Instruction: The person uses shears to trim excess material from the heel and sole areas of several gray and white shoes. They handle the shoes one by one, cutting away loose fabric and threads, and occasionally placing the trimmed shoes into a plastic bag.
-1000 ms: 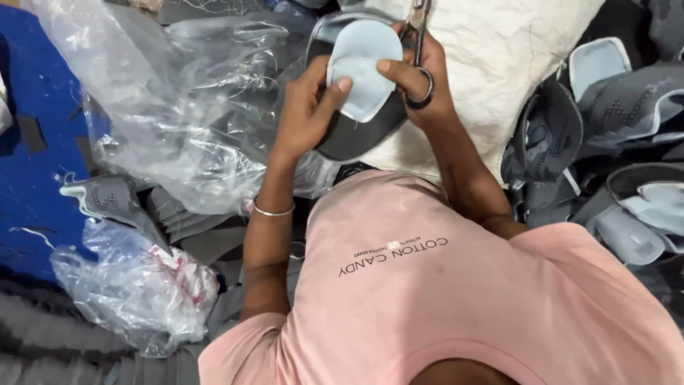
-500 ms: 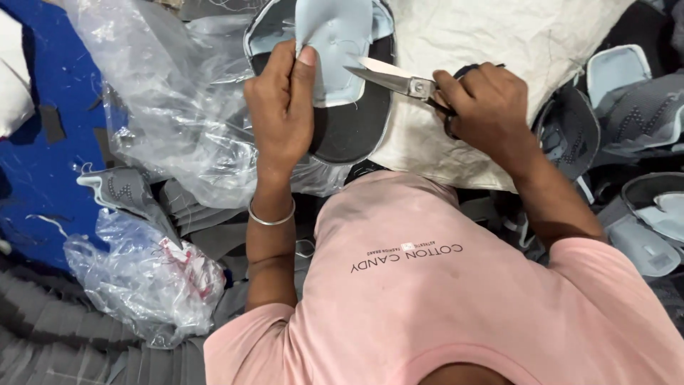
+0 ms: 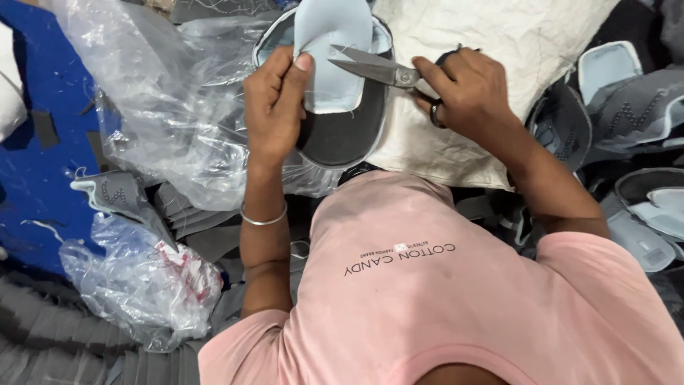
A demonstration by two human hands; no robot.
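Left hand point(image 3: 274, 107) clamped on a dark grey shoe upper with pale blue padded tongue point(image 3: 335, 64), held above the lap. Right hand point(image 3: 463, 89) closed through steel scissors point(image 3: 370, 68), blades parted at the tongue. Crumpled clear plastic bags point(image 3: 149, 107) left, white sack point(image 3: 499, 43) behind, more grey-blue uppers point(image 3: 627, 107) right.

Hidden and cut-off bits

The top of the shoe piece point(image 3: 335, 64) runs off the picture's edge. The right hand point(image 3: 463, 89) covers the scissors' point(image 3: 374, 68) handles. The left hand point(image 3: 274, 103) hides the shoe piece's left side.
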